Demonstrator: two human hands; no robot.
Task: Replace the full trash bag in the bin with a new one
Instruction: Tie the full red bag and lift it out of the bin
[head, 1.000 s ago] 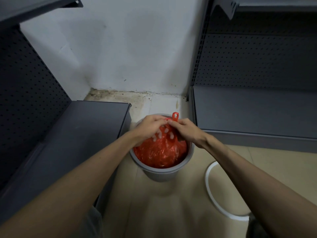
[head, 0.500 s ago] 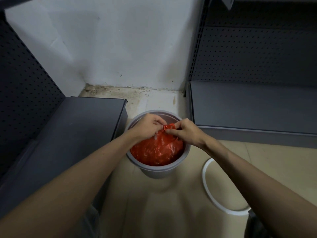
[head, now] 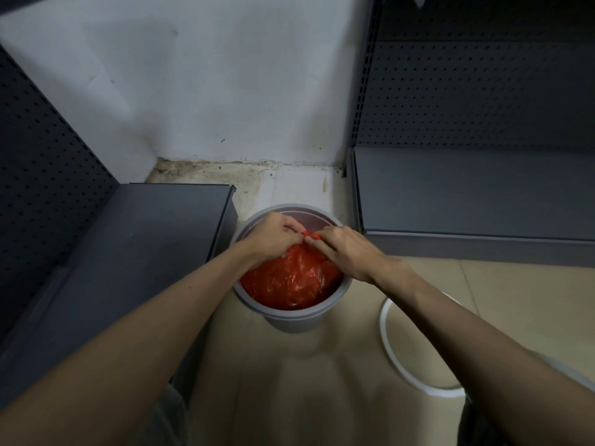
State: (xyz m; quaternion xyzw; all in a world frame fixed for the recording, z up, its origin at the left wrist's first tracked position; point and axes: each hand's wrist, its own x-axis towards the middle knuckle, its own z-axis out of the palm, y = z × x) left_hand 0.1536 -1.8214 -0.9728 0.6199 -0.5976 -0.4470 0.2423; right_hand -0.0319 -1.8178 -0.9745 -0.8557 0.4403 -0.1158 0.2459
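A round grey bin (head: 291, 318) stands on the tiled floor between two shelf units. A full red trash bag (head: 291, 280) bulges inside it. My left hand (head: 273, 236) and my right hand (head: 343, 251) meet over the bag's top, both pinching its gathered red handles at a small knot between my fingertips. The knot is mostly hidden by my fingers. No new bag is in view.
A white plastic ring (head: 405, 358) lies on the floor right of the bin. A dark grey shelf base (head: 128, 252) sits close on the left, another (head: 467, 194) on the right, both with perforated back panels. A stained white wall (head: 209, 91) is behind.
The red handle loop that stood up a second ago has been pulled down into a tight knot between my fingers. My hands have closed together and the view has tilted slightly.
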